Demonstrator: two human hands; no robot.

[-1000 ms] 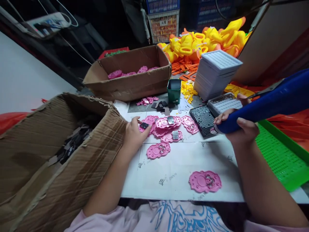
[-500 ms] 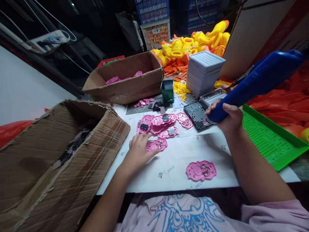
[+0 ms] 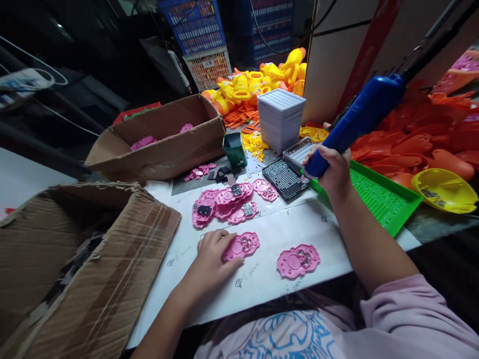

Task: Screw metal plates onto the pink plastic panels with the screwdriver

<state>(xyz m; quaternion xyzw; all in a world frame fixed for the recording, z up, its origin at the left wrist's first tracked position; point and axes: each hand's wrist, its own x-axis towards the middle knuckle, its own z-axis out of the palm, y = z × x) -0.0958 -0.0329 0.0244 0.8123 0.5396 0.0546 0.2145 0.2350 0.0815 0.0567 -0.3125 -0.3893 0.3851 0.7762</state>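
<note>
My left hand (image 3: 211,259) lies on the white table with its fingers on the left end of a pink plastic plate (image 3: 242,246). A second pink plate (image 3: 298,260) lies just to its right, apart from it. Beyond them sits a cluster of several pink plates (image 3: 228,200), some with small dark or grey modules on them. My right hand (image 3: 333,167) is wrapped round the tip end of a blue electric screwdriver (image 3: 355,122), held above a black screw tray (image 3: 285,178).
A large open cardboard box (image 3: 86,269) fills the left. Another box (image 3: 160,149) with pink parts stands behind, next to a green cup (image 3: 234,148). A stack of grey trays (image 3: 280,119), a green tray (image 3: 377,199), a yellow bowl (image 3: 443,189) and yellow toys (image 3: 258,80) lie right and back.
My left hand left the far cluster of plates and came back to the near pink plate, now touching it. The view swung right; the right hand with the screwdriver stays over the screw tray.
</note>
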